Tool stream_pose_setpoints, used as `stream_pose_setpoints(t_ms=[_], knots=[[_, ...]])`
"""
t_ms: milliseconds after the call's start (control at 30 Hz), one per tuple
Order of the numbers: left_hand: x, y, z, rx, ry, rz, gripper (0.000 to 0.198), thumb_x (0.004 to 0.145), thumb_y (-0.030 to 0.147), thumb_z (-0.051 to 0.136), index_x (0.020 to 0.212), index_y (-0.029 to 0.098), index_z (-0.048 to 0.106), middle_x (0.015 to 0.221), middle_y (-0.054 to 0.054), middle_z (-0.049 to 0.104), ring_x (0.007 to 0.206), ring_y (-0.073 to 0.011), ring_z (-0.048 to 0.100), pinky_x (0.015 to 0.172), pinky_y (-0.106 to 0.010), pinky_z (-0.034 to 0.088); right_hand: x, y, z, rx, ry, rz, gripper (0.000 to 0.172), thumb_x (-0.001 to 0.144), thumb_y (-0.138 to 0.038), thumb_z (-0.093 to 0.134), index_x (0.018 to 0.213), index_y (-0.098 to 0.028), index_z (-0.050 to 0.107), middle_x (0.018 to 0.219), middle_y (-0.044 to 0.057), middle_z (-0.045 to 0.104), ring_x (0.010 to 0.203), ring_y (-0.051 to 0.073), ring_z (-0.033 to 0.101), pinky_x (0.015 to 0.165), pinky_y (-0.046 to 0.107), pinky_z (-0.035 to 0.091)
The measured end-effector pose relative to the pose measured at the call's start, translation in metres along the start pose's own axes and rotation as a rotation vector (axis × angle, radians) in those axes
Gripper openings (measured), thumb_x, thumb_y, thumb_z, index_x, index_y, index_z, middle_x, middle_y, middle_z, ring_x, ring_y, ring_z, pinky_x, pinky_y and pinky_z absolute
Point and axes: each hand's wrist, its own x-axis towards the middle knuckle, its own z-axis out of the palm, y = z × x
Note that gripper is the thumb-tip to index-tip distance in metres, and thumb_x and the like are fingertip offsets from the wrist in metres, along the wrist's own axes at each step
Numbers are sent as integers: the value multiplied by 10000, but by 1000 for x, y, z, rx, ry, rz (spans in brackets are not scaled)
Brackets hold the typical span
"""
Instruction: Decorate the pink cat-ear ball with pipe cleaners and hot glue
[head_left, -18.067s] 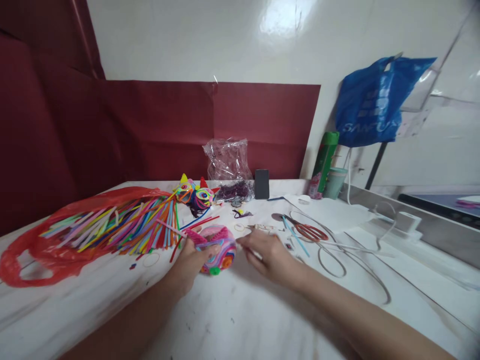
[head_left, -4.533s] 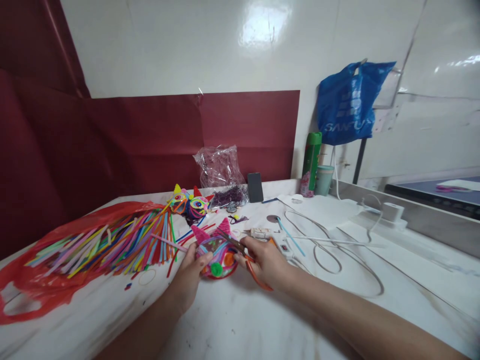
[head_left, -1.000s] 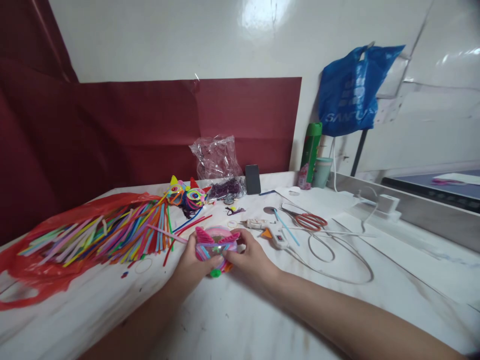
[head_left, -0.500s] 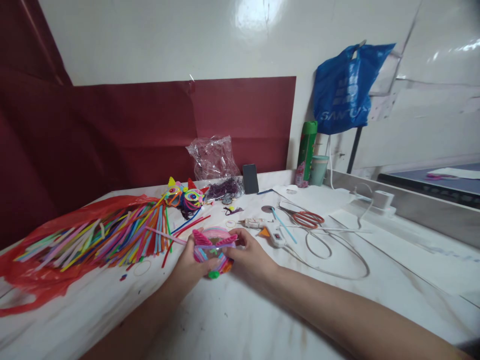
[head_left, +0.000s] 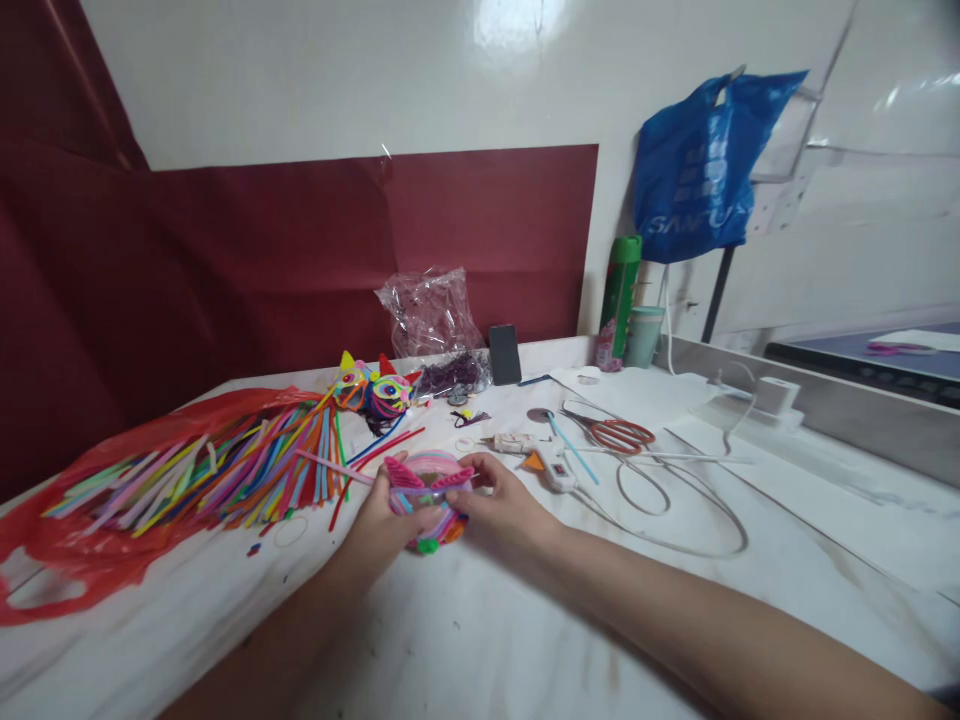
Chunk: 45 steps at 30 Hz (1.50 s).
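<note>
Between my two hands is a pipe-cleaner animal head (head_left: 430, 465), mostly pink and striped, with two bright pink ears and green and orange bits low down. My left hand (head_left: 381, 530) grips its left side, thumb across the front. On the other side, my right hand (head_left: 504, 508) holds the right edge, its thumb on the front below the right ear. Parts of the head are hidden by the fingers. Just right of my right hand lies a white glue gun (head_left: 553, 468) with an orange stand. Two finished colourful animal heads (head_left: 386, 390) sit farther back.
Many pipe cleaners (head_left: 225, 470) lie on a red plastic bag (head_left: 82, 560) at left. Orange-handled scissors (head_left: 619, 434) and a looped cable (head_left: 697, 545) lie at right. Behind stand a phone (head_left: 504, 355), a green can (head_left: 622, 290), a cup (head_left: 643, 338) and a clear bag (head_left: 431, 310).
The right thumb has shifted up slightly on the front of the animal head. The whole view has moved a little; both hands keep their hold.
</note>
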Motion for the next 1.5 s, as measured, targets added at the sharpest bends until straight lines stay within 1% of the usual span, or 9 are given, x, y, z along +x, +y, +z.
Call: stream_pose_setpoints(t_ms=[267, 400, 633, 767, 967, 1100, 1233, 1367, 1500], knots=[[-2, 6, -4, -8, 8, -4, 800, 565, 192, 823, 1299, 224, 507, 1111, -87, 736, 1010, -270, 707, 847, -356, 570, 26, -31, -41, -147, 116, -117, 235, 741, -313, 667, 942, -201, 619, 925, 21, 666, 893, 188, 624, 843, 327, 483], [-2, 8, -4, -3, 51, 1, 663, 577, 195, 817, 1193, 224, 573, 1031, -64, 754, 970, -262, 721, 832, -351, 577, 39, -46, -82, -519, 216, -166, 178, 773, -228, 621, 946, -200, 652, 923, 41, 708, 876, 197, 655, 800, 318, 501], [3, 8, -7, 75, 76, -30, 579, 557, 286, 842, 1076, 214, 596, 977, -62, 770, 928, -287, 732, 758, -371, 587, 48, -37, -158, -950, 386, 33, 169, 798, -134, 543, 837, -156, 705, 807, 76, 736, 782, 216, 663, 682, 284, 451], [1, 6, -5, 47, 103, 15, 518, 556, 308, 834, 1014, 222, 608, 1037, -58, 765, 956, -295, 726, 768, -367, 582, 41, -24, -152, -1094, 328, 81, 155, 813, -131, 553, 814, -147, 708, 792, 99, 738, 752, 225, 665, 635, 277, 404], [-2, 3, -2, 81, 156, 57, 376, 599, 326, 813, 907, 231, 619, 862, -31, 767, 916, -306, 726, 762, -385, 568, 32, -22, -122, -1201, 233, 62, 110, 832, -205, 611, 878, -191, 710, 857, 110, 749, 794, 256, 687, 657, 290, 405], [1, 1, -5, 85, 145, 62, 400, 596, 332, 813, 937, 247, 622, 912, -30, 768, 881, -288, 727, 758, -372, 568, 39, -21, -139, -1233, 310, 144, 156, 831, -218, 628, 962, -171, 697, 895, 144, 741, 847, 292, 689, 686, 319, 426], [7, -4, -8, 100, 124, 21, 516, 567, 357, 837, 1030, 269, 627, 869, -22, 769, 791, -275, 724, 738, -375, 573, 42, -8, -159, -1181, 318, 218, 279, 713, -240, 754, 976, -171, 697, 795, 89, 732, 738, 252, 681, 607, 278, 421], [7, -5, -7, 78, 150, 38, 528, 524, 339, 853, 1004, 273, 641, 832, -12, 765, 903, -301, 725, 741, -357, 583, 41, -1, -165, -1121, 308, 172, 288, 723, -76, 660, 993, -170, 699, 785, 57, 731, 693, 195, 661, 564, 238, 392], [3, -3, -3, -6, 125, 22, 565, 528, 308, 847, 1049, 258, 633, 963, -33, 774, 935, -303, 728, 725, -354, 592, 58, -13, -160, -1081, 297, 63, 270, 834, -88, 545, 1055, -163, 682, 815, 60, 732, 724, 183, 653, 631, 252, 426]])
